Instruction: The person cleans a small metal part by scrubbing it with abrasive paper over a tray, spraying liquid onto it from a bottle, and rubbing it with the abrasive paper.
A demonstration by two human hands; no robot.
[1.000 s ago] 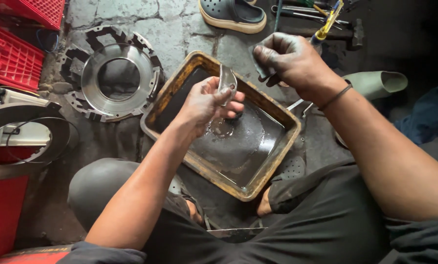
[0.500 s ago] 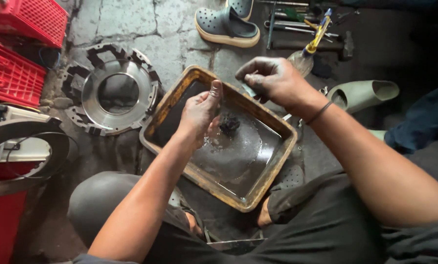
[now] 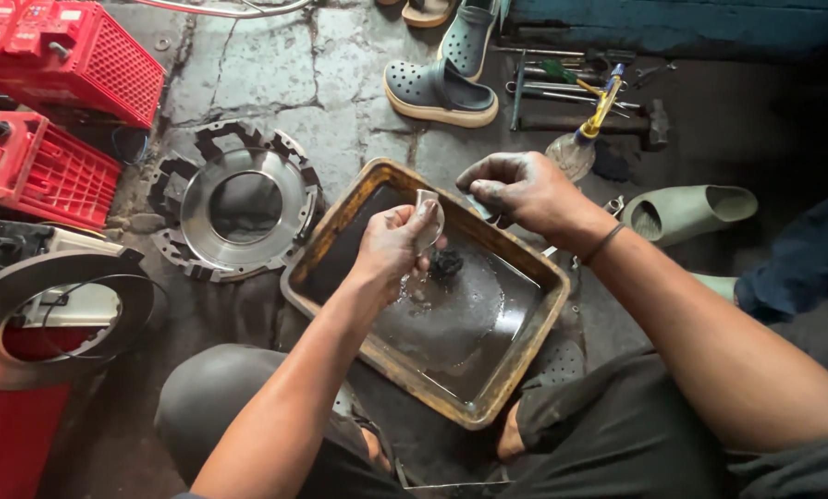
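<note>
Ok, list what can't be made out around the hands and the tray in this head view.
- Small pale part in the left hand: fingers wrap it; its kind is unclear, and so is the grip.
- Dark lump in the rusty tray: too small and dark to identify.
- Right hand: palm faces down, so anything under it is hidden.
- Tray's near corner: partly covered by the person's knees.
- Tools at top: in shadow, hard to tell apart.

red crates (image 3: pixel 62 102) – 2 | clogs (image 3: pixel 440 92) – 2 | green slides (image 3: pixel 686 211) – 1 | trays (image 3: pixel 340 222) – 1 | hammers (image 3: pixel 650 125) – 1
</note>
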